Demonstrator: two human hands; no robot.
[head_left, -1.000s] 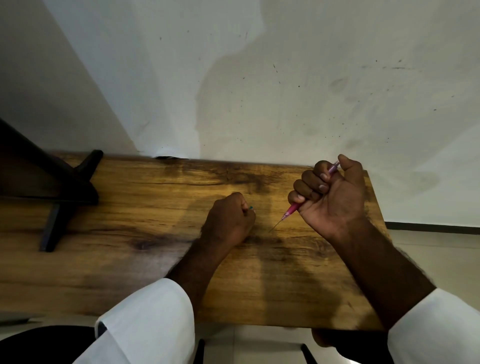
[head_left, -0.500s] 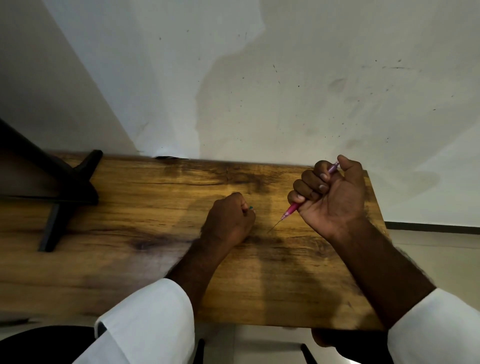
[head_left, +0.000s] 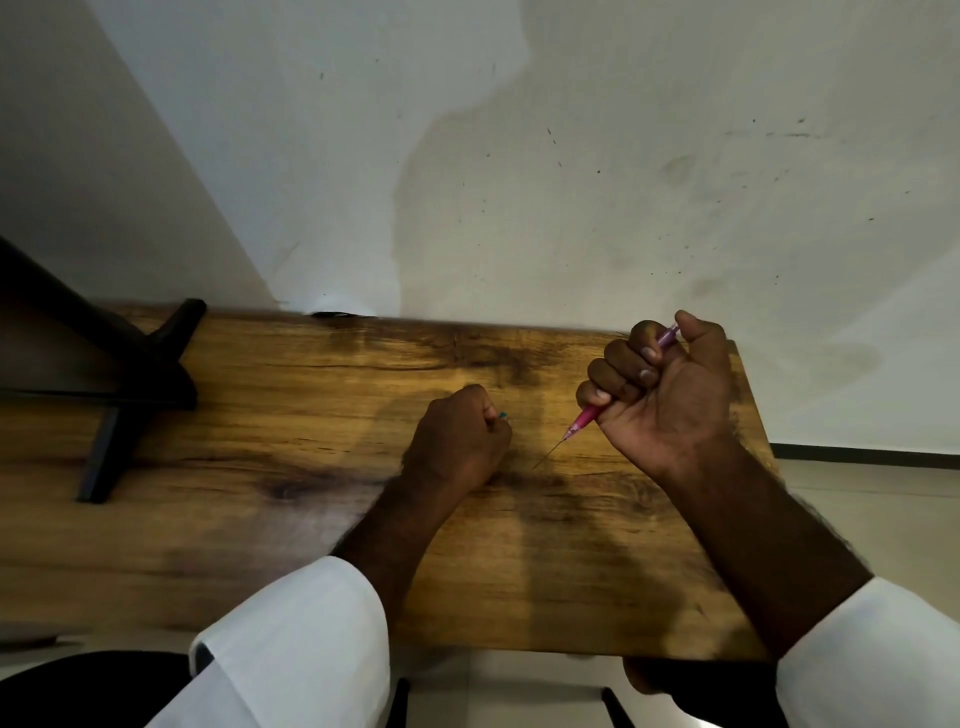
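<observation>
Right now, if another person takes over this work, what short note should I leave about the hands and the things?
The right hand grips a pink plastic syringe in a fist, thumb on its top end; its bare needle points down-left toward the left hand.
The left hand rests on the brown wooden table, fist closed, pinching a small teal piece, perhaps the needle cap.
A black stand sits at the table's far left.
Done: the needle is uncovered. Left: probably recapping or using it; mind the sharp tip near the left hand.

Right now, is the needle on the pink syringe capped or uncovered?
Uncovered: the thin needle juts bare from the pink syringe gripped in the right hand, slanting down toward the table.
</observation>
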